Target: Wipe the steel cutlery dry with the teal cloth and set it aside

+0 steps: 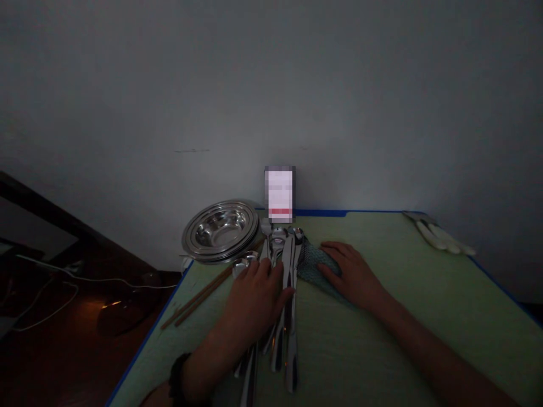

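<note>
Under left hand [257, 288], on table [348, 362]: part of the piled cutlery [288, 257]; can't tell whether grasping any or just resting. Under right hand [350, 274]: cloth [318, 268], against pile's right side; can't tell whether clenched or released. Could snag spoon heads [279, 233] and scatter pile if dragging cloth. Can't read any brand; only blur on phone screen [280, 189].
</note>
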{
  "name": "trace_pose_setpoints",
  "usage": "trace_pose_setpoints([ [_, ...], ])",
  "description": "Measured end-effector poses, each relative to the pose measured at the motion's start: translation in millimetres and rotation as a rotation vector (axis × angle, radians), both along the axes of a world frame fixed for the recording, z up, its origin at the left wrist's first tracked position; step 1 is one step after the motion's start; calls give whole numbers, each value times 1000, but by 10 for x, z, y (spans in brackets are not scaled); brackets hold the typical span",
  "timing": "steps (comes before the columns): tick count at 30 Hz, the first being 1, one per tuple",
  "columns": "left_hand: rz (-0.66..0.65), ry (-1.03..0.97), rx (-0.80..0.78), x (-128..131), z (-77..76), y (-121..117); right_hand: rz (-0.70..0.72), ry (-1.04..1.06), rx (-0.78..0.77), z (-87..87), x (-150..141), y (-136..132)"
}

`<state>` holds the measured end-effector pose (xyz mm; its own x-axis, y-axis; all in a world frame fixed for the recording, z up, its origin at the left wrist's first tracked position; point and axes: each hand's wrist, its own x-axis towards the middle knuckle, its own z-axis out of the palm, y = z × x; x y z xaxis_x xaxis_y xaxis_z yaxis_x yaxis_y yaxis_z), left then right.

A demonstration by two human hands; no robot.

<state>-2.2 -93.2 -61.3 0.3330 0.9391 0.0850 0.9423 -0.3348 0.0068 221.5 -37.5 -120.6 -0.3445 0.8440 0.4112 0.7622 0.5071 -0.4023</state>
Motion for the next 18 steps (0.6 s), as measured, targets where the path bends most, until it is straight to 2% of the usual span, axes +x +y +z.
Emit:
trace_pose_setpoints([
  [3, -40, -46, 18, 33, -104, 85, -20, 33, -7, 11, 16, 1],
  [7, -63, -65, 34, 22, -132, 149, -104, 87, -12, 67, 45, -16],
  [12, -58, -107, 86, 36, -197, 135, -189, 125, -8, 97, 67, -26],
  [18, -160, -92, 103, 36, -307, 122, -213, 96, -28, 62, 57, -15],
])
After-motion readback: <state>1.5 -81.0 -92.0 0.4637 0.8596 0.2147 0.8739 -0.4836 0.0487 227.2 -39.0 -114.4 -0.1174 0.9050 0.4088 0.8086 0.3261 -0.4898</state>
